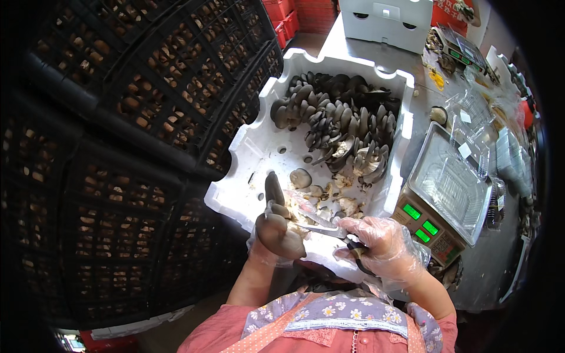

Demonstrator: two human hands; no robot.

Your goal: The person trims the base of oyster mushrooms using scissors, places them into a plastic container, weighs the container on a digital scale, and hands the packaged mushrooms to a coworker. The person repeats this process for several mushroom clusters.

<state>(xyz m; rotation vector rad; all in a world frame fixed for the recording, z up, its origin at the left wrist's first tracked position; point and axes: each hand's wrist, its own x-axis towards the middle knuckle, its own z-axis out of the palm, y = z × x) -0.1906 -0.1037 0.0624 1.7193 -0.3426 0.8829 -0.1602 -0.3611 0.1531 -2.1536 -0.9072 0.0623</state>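
Over the near edge of a white foam crate (240,154), my left hand (265,247), in a clear plastic glove, holds a cluster of grey oyster mushrooms (276,229); the caps hide most of its fingers. My right hand (375,238), gloved too, grips scissors (324,229) by dark handles. Their blades are apart and lie at the pale stem base of the cluster. Dark mushroom clusters (340,114) fill the far and right parts of the crate. Nearer, a loose cap (300,178) and pale stem scraps (348,205) lie on the crate floor.
Stacked black plastic crates (132,145) with mushrooms stand on the left. To the right, a digital scale (423,225) bears a clear plastic tray (454,181), with more clear containers (512,154) beyond. White boxes (384,26) and a person in red (450,13) are at the back.
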